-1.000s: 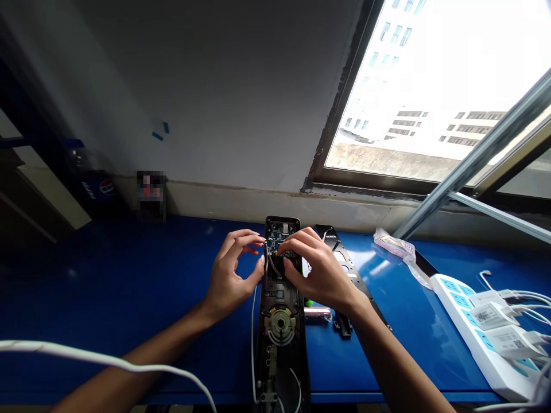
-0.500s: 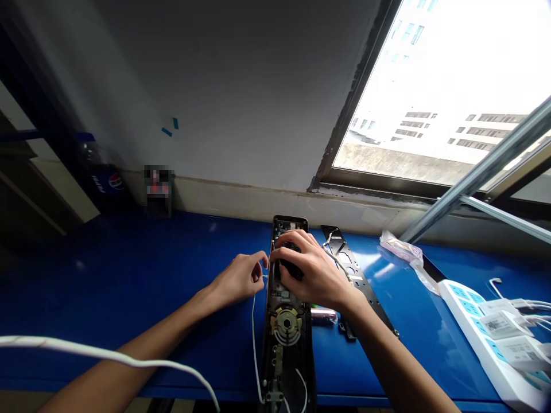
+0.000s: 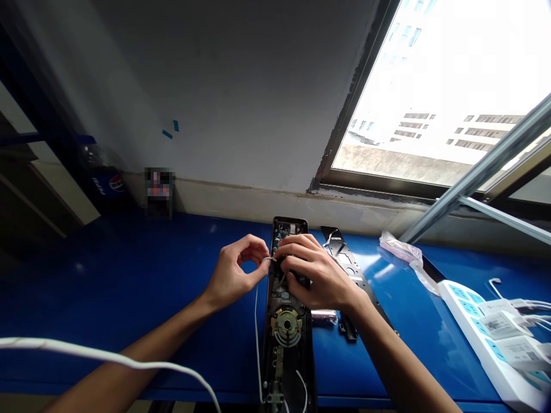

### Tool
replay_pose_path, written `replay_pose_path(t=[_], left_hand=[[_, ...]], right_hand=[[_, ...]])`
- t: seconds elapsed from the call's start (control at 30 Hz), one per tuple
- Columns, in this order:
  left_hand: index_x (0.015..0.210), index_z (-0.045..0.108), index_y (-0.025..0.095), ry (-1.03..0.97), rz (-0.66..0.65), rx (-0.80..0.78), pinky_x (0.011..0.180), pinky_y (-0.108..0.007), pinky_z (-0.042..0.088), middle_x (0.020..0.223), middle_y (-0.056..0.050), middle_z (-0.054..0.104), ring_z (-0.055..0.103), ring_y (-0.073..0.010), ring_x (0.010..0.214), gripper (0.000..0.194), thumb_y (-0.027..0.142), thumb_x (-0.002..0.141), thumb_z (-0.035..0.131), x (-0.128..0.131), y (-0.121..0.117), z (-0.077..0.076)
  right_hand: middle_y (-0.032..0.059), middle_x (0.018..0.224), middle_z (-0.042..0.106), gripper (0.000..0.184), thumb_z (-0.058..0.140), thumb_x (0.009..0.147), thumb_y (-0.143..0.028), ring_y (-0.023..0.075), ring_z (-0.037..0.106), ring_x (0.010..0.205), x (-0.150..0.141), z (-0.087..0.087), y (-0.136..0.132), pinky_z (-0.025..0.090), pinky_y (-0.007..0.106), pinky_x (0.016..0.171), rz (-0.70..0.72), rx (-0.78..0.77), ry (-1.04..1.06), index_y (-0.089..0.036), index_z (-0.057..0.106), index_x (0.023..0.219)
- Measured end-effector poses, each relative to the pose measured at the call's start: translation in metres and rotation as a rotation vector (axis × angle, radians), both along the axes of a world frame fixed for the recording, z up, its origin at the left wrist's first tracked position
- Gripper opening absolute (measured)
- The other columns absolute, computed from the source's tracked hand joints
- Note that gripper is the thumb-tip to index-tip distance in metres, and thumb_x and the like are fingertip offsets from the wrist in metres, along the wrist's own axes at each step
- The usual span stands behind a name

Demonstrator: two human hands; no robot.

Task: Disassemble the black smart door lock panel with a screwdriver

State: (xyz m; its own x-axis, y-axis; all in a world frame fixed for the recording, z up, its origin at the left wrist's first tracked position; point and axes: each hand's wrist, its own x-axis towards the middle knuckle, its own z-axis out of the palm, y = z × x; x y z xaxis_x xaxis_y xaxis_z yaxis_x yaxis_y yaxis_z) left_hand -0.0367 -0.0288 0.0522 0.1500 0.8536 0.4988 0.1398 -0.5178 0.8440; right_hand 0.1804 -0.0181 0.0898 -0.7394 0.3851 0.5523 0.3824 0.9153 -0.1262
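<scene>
A long black open device housing point(image 3: 312, 355) lies lengthwise before me, with a circuit board point(image 3: 282, 230) at its far end and a round speaker point(image 3: 297, 328) nearer me. Beside its left edge, my left hand point(image 3: 228, 275) pinches the end of a thin white wire point(image 3: 257, 338) between thumb and forefinger. That wire runs down to the near end of the housing. My right hand point(image 3: 321, 275) rests over the middle of the housing with curled fingers, close to the wire's tip. Anything between the right fingertips is hidden.
A black perforated plate point(image 3: 364, 287) with a white cable lies to the right, near a pink cylinder point(image 3: 325, 317). Farther right are a plastic-wrapped pink item point(image 3: 400, 248) and a white power strip point(image 3: 469, 332) with chargers. A thick white cable point(image 3: 107, 354) crosses my left forearm.
My left hand has risen slightly, bringing the wire's end up over the housing's left edge. My right hand has shifted slightly right, with its fingers still over the housing.
</scene>
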Motion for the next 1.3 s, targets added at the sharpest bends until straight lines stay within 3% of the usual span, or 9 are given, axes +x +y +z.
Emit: replay_pose_path(t=[0.17,0.37,0.5,0.77,0.9,1.07,1.3], left_hand=[[0.087,0.066,0.018,0.051,0.044,0.033,0.067,-0.023,0.055,0.08,0.0,0.068,0.065,-0.0128,0.07,0.007,0.021,0.087,0.072,0.003,-0.002,0.001],[0.085,0.066,0.019,0.067,0.09,0.002,0.062,-0.024,0.055,0.076,0.0,0.068,0.064,-0.0132,0.066,0.007,0.023,0.086,0.072,0.009,-0.004,0.0],[0.086,0.066,0.019,0.054,0.106,-0.017,0.059,-0.023,0.054,0.073,0.001,0.067,0.063,-0.0131,0.062,0.008,0.025,0.086,0.072,0.012,-0.004,-0.002],[0.092,0.067,0.02,0.04,0.196,-0.018,0.058,-0.023,0.054,0.075,0.001,0.065,0.062,-0.0134,0.062,0.011,0.03,0.089,0.07,0.014,-0.01,-0.005],[0.095,0.064,0.021,0.04,0.225,-0.028,0.059,-0.023,0.054,0.075,0.002,0.064,0.063,-0.0136,0.063,0.011,0.03,0.09,0.068,0.015,-0.01,-0.006],[0.095,0.063,0.021,0.037,0.198,-0.041,0.059,-0.023,0.054,0.075,0.002,0.063,0.063,-0.0135,0.064,0.011,0.029,0.09,0.068,0.015,-0.009,-0.008],[0.096,0.063,0.021,0.049,0.174,-0.028,0.06,-0.023,0.054,0.075,0.002,0.063,0.06,-0.0123,0.062,0.011,0.029,0.09,0.068,0.014,-0.012,-0.008]], right_hand=[[0.0037,0.101,0.073,0.019,0.056,0.084,-0.005,0.022,0.062,0.115,0.001,0.004,-0.001,0.047,0.041,0.099,0.015,0.019,0.009,-0.022,0.058,0.093],[0.004,0.083,0.069,0.006,0.059,0.096,-0.018,0.0208,0.059,0.091,-0.002,-0.001,0.007,0.048,0.038,0.083,-0.119,0.103,0.035,-0.02,0.065,0.096],[0.0038,0.081,0.066,0.012,0.061,0.095,-0.021,0.0209,0.053,0.082,-0.003,0.0,0.009,0.046,0.038,0.077,-0.18,0.084,0.001,-0.019,0.068,0.105],[0.0092,0.116,0.062,0.033,0.066,0.079,-0.016,0.0247,0.054,0.103,-0.005,0.012,-0.001,0.048,0.043,0.094,-0.16,-0.091,-0.042,-0.02,0.062,0.112],[0.0099,0.122,0.056,0.031,0.067,0.079,-0.012,0.0262,0.051,0.112,-0.003,0.008,0.002,0.047,0.047,0.099,-0.114,-0.084,-0.065,-0.023,0.066,0.107],[0.009,0.117,0.058,0.015,0.064,0.091,-0.015,0.0247,0.053,0.109,-0.002,0.001,0.007,0.048,0.047,0.096,-0.058,-0.019,-0.034,-0.026,0.072,0.099],[0.0045,0.102,0.066,0.018,0.062,0.075,-0.01,0.0233,0.055,0.103,0.003,0.009,0.0,0.047,0.045,0.092,0.067,-0.074,0.048,-0.023,0.062,0.087]])
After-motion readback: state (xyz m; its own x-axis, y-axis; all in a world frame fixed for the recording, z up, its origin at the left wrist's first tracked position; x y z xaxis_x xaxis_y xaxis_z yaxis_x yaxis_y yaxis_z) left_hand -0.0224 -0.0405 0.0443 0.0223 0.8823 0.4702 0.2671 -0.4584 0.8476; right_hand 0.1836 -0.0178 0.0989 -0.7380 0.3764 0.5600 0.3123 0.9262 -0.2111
